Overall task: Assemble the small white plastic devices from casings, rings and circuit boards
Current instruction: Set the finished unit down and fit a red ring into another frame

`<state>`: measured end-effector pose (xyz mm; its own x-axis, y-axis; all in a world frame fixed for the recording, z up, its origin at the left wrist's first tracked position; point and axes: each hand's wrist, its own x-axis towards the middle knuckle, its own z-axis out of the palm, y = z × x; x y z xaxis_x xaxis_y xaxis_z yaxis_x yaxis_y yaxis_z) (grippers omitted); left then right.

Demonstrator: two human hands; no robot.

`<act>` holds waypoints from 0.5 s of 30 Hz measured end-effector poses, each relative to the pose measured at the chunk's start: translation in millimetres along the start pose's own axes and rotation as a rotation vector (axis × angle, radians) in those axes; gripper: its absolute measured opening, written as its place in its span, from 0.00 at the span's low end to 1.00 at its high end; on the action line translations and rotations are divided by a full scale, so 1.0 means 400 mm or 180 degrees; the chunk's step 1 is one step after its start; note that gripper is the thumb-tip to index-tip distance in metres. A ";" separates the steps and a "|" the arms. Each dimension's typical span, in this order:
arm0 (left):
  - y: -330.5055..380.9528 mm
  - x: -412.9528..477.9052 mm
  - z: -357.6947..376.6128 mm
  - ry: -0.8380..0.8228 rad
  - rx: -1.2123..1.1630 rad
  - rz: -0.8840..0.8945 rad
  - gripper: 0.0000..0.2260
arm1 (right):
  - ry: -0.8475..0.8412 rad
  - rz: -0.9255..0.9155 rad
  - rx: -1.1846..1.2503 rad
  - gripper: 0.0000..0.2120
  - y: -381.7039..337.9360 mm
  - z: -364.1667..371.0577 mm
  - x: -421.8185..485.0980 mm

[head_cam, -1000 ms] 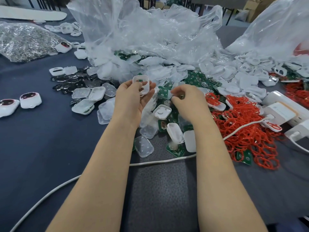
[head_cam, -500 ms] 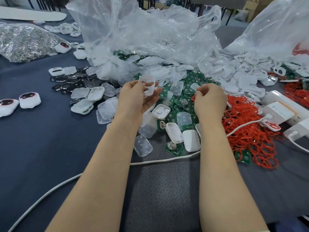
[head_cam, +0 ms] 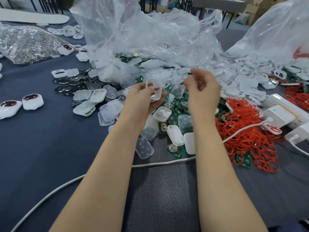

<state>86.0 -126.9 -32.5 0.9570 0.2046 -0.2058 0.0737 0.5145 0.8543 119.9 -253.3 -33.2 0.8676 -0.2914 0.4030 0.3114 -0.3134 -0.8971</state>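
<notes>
My left hand (head_cam: 142, 97) grips one white casing (head_cam: 154, 90), fingers curled round it. My right hand (head_cam: 203, 92), blurred, seems to pinch a thin red ring (head_cam: 181, 81) just beside that casing. Far to their left lie two finished devices (head_cam: 32, 101). Heaps of circuit boards (head_cam: 178, 153) and loose rings (head_cam: 247, 131) lie unused, so I judge most of the work is left.

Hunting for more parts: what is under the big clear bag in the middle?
White casings and green circuit boards show at the lower edge of the bag; farther in, the crumpled plastic hides everything.
</notes>
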 end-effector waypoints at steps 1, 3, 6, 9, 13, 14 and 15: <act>0.000 -0.003 0.005 -0.0049 0.0034 -0.0004 0.09 | -0.0212 0.0057 0.0254 0.07 -0.007 0.016 -0.009; -0.004 -0.006 0.011 -0.0157 0.0099 0.0030 0.06 | -0.0475 0.0037 0.0443 0.07 -0.013 0.042 -0.026; -0.014 -0.006 0.011 -0.0251 0.0418 0.0186 0.08 | -0.0433 -0.0074 0.0494 0.07 -0.010 0.055 -0.041; -0.024 -0.003 0.005 -0.0211 0.0775 0.0392 0.08 | -0.0359 -0.0147 0.0658 0.07 -0.011 0.063 -0.051; -0.029 0.006 -0.004 0.0191 0.1168 0.0656 0.02 | -0.0427 -0.0333 0.0523 0.06 -0.018 0.075 -0.063; -0.029 0.008 -0.006 0.0268 0.1155 0.0692 0.03 | -0.0440 -0.0329 0.0474 0.05 -0.018 0.074 -0.062; -0.029 0.009 -0.009 0.0312 0.1078 0.0707 0.03 | -0.0456 -0.0299 0.0425 0.05 -0.018 0.071 -0.059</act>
<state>87.7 -129.2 -44.8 0.9300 0.3664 -0.0292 -0.0278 0.1494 0.9884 108.1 -218.3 -41.4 0.8755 -0.1321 0.4647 0.4340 -0.2078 -0.8766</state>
